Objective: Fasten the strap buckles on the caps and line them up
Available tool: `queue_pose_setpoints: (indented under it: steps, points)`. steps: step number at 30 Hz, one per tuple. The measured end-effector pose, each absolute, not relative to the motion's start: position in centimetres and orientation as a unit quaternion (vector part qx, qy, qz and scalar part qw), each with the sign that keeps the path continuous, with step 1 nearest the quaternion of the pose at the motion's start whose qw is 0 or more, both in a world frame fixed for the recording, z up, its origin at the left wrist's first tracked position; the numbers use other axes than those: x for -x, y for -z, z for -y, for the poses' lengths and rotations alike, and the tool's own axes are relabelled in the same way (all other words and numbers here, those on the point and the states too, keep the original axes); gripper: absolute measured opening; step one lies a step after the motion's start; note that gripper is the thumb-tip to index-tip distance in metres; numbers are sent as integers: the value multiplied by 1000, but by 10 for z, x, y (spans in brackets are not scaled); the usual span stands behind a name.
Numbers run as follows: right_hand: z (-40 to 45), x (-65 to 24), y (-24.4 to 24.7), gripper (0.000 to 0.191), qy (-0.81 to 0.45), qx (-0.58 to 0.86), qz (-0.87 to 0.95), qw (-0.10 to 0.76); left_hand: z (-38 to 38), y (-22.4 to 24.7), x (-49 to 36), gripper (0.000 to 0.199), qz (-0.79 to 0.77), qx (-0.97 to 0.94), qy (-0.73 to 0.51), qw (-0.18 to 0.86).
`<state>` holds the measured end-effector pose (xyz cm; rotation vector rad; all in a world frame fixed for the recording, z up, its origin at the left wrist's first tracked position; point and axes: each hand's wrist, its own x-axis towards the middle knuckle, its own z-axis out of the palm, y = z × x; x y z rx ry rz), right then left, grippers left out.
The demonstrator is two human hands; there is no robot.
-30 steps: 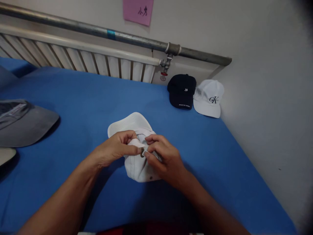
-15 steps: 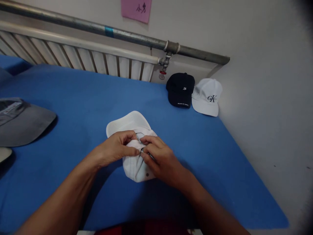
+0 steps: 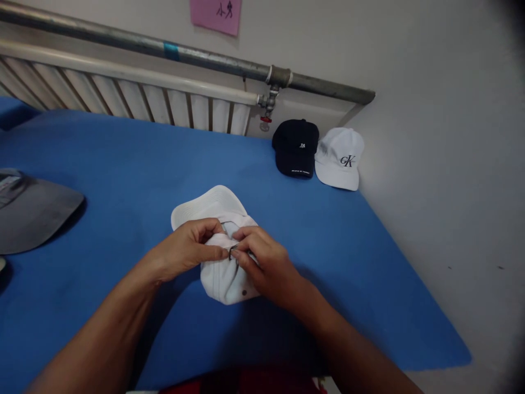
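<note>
Between my hands a white baseball cap rests on the blue surface, its brim pointing up and to the left. With thumb and fingers my left hand pinches the cap's back strap. Closed on the other side of the same strap is my right hand, its fingertips at a small dark buckle. The buckle sits between both hands and is partly covered by fingers, so its exact position on the strap is hard to see.
A black cap and a white cap with dark letters stand by the wall. At the left lies a grey cap. A radiator and metal pipe run behind the blue-covered table.
The whole view has shifted slightly, with things sitting a little further left. My right fingertips have shifted slightly at the buckle, and more of its dark edge shows.
</note>
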<state>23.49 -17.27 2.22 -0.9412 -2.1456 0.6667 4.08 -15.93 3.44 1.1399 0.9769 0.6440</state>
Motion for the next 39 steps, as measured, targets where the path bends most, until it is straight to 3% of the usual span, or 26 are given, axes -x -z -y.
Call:
queue_pose_setpoints:
  steps: [4,7,9,20,24,28,33,39]
  points:
    - [170,-240,-32,5,-305,376,796,362,157,-36,-39,21,-446,-498,-292,684]
    - [167,-248,-41,17,-361,415,770,324,157,-36,-38,23,-445,-491,-294,689]
    - [165,-253,-42,15,-378,421,770,294,157,-36,-36,24,-443,-485,-293,695]
    - [163,-259,-30,11,-363,371,804,289,155,-33,-31,29,-419,-494,-254,718]
    - [163,-260,-29,8,-347,394,801,287,157,-37,-34,25,-434,-630,-295,573]
    - [163,-260,-29,9,-329,421,789,305,161,-42,-42,17,-461,-744,-239,421]
    - [162,-261,-33,3,-369,397,792,281,163,-39,-49,18,-451,-774,-195,399]
    - [161,-262,-33,13,-393,348,805,278,163,-42,-46,27,-434,-764,-155,451]
